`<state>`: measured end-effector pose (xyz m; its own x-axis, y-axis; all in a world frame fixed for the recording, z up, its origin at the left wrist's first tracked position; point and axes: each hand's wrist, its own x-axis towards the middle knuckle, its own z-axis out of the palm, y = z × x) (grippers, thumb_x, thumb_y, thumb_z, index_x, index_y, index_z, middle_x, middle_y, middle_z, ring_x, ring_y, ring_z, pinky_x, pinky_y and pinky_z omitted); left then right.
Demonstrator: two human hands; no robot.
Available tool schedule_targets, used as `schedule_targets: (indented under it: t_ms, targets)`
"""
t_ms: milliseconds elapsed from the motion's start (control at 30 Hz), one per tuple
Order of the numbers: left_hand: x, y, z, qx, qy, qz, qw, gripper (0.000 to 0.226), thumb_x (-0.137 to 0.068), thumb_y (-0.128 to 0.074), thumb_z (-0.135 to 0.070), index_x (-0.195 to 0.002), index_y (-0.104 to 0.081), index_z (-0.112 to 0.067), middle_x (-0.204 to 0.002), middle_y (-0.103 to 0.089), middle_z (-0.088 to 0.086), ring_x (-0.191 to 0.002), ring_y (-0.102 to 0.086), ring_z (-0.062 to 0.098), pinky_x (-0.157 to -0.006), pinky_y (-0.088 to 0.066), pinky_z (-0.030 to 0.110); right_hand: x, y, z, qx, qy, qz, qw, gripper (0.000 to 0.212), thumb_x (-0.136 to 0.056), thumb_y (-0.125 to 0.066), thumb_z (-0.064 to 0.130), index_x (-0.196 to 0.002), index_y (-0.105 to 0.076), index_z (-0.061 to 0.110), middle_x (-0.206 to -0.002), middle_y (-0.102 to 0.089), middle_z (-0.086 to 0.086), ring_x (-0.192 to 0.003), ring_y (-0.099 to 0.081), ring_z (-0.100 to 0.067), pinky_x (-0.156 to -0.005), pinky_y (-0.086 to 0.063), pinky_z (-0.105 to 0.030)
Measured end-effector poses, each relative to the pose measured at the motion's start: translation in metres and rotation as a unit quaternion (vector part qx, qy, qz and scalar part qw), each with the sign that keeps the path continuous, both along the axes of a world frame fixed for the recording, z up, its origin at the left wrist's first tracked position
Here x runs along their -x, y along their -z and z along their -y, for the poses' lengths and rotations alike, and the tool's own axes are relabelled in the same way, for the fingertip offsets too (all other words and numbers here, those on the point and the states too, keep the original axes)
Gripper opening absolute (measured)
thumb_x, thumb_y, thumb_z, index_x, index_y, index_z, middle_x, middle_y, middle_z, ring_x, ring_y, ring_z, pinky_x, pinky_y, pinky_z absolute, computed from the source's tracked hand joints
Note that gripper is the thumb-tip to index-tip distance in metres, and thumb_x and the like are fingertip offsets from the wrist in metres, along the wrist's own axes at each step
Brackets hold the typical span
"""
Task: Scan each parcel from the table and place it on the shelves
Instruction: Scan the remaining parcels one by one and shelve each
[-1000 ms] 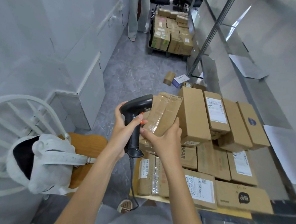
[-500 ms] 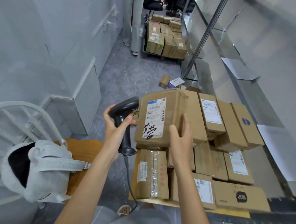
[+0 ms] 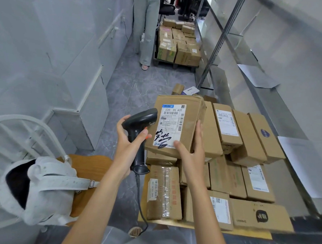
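The parcel [image 3: 177,126] held up in front hides the boxes behind it, and the small print on its label [image 3: 170,125] is too fine to read. The scanner [image 3: 139,133] covers the parcel's left edge. The standing person [image 3: 145,26] down the aisle is cut off at the top. The table [image 3: 187,226] barely shows under the stacked boxes [image 3: 244,164].

Only one view is given, taken from a wide-angle camera worn on the head. The scene is looked down on and forward, along a grey marbled floor [image 3: 131,93]. The near edge of the wooden parcel-laden surface [image 3: 187,227] is seen close below, with straight lines bent toward the frame's borders.
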<state>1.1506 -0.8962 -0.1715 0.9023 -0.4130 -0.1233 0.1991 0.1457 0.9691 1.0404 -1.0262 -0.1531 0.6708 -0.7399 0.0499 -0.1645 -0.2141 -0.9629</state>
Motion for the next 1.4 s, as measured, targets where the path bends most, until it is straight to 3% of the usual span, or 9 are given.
schedule_targets:
  t_ms: [200,367,500,567,733,867,1033,1200,1400]
  targets:
    - [0.019,-0.016,0.012,-0.022,-0.074,0.177,0.981,0.064,-0.095,-0.071,-0.011,-0.134,-0.035,-0.046,-0.128,-0.055,-0.024,-0.116,-0.060,-0.004,-0.090,-0.048,0.009,0.003,0.000,-0.003,0.064,0.069,0.061,0.994,0.089,-0.087,-0.073,0.012,-0.150,-0.022,0.048,-0.165,-0.017,0.018,-0.147,-0.013,0.010,-0.126,-0.016,-0.046]
    - [0.023,-0.024,0.008,-0.046,-0.055,0.255,0.964,0.069,-0.093,-0.069,-0.021,-0.134,-0.031,-0.061,-0.135,-0.058,-0.002,-0.101,-0.072,0.028,-0.086,-0.061,0.032,0.007,0.004,0.000,0.145,0.117,0.034,0.982,0.090,-0.088,-0.073,0.014,-0.154,-0.018,0.042,-0.167,-0.011,0.016,-0.140,-0.006,0.023,-0.125,-0.006,-0.047]
    - [0.029,-0.029,0.007,-0.067,-0.050,0.270,0.959,0.074,-0.093,-0.070,-0.019,-0.131,-0.029,-0.067,-0.135,-0.058,0.000,-0.101,-0.070,0.035,-0.086,-0.061,0.047,0.013,0.009,0.003,0.192,0.136,0.014,0.972,0.089,-0.088,-0.074,0.015,-0.155,-0.021,0.039,-0.167,-0.012,0.013,-0.133,-0.012,0.021,-0.102,0.003,0.004]
    - [0.030,-0.029,0.006,-0.066,-0.046,0.267,0.960,0.076,-0.093,-0.070,-0.016,-0.130,-0.029,-0.067,-0.134,-0.058,-0.003,-0.101,-0.070,0.035,-0.086,-0.061,0.049,0.015,0.010,0.004,0.198,0.146,0.006,0.969,0.088,-0.088,-0.074,0.014,-0.158,-0.025,0.032,-0.167,-0.014,0.012,-0.132,-0.018,0.010,-0.093,0.002,0.010]
    - [0.038,-0.031,0.011,-0.065,-0.032,0.268,0.961,0.075,-0.092,-0.072,-0.011,-0.134,-0.032,-0.059,-0.127,-0.054,-0.036,-0.102,-0.070,0.022,-0.079,-0.063,0.047,0.016,0.007,0.003,0.203,0.148,0.010,0.968,0.087,-0.087,-0.075,0.013,-0.158,-0.027,0.028,-0.166,-0.014,0.012,-0.132,-0.023,-0.008,-0.092,0.001,0.011]
    - [0.043,-0.030,0.013,-0.066,-0.025,0.265,0.962,0.076,-0.093,-0.072,-0.013,-0.133,-0.032,-0.063,-0.127,-0.055,-0.027,-0.101,-0.070,0.025,-0.082,-0.062,0.044,0.017,0.004,0.002,0.201,0.150,0.014,0.968,0.087,-0.086,-0.076,0.012,-0.158,-0.028,0.026,-0.166,-0.016,0.009,-0.132,-0.022,-0.004,-0.091,0.000,0.011]
    - [0.042,-0.030,0.012,-0.063,-0.027,0.266,0.962,0.077,-0.093,-0.071,-0.011,-0.133,-0.031,-0.062,-0.125,-0.050,-0.044,-0.108,-0.068,0.018,-0.083,-0.063,0.041,0.017,0.006,0.001,0.206,0.141,0.013,0.968,0.088,-0.086,-0.075,0.012,-0.158,-0.027,0.027,-0.167,-0.015,0.009,-0.131,-0.023,-0.001,-0.091,0.000,0.012]
    - [0.039,-0.030,0.012,-0.063,-0.033,0.255,0.964,0.077,-0.092,-0.072,-0.012,-0.132,-0.031,-0.063,-0.129,-0.052,-0.036,-0.112,-0.066,0.013,-0.083,-0.063,0.045,0.016,0.007,0.004,0.212,0.145,0.011,0.966,0.087,-0.085,-0.076,0.010,-0.158,-0.030,0.023,-0.166,-0.017,0.006,-0.129,-0.025,-0.006,-0.091,-0.002,0.012]
    - [0.039,-0.031,0.014,-0.073,-0.027,0.254,0.964,0.078,-0.092,-0.072,-0.011,-0.134,-0.030,-0.063,-0.127,-0.048,-0.045,-0.115,-0.064,0.010,-0.083,-0.063,0.045,0.014,0.006,0.006,0.217,0.144,0.007,0.966,0.087,-0.085,-0.076,0.010,-0.157,-0.030,0.023,-0.166,-0.018,0.005,-0.128,-0.026,-0.008,-0.092,-0.001,0.011]
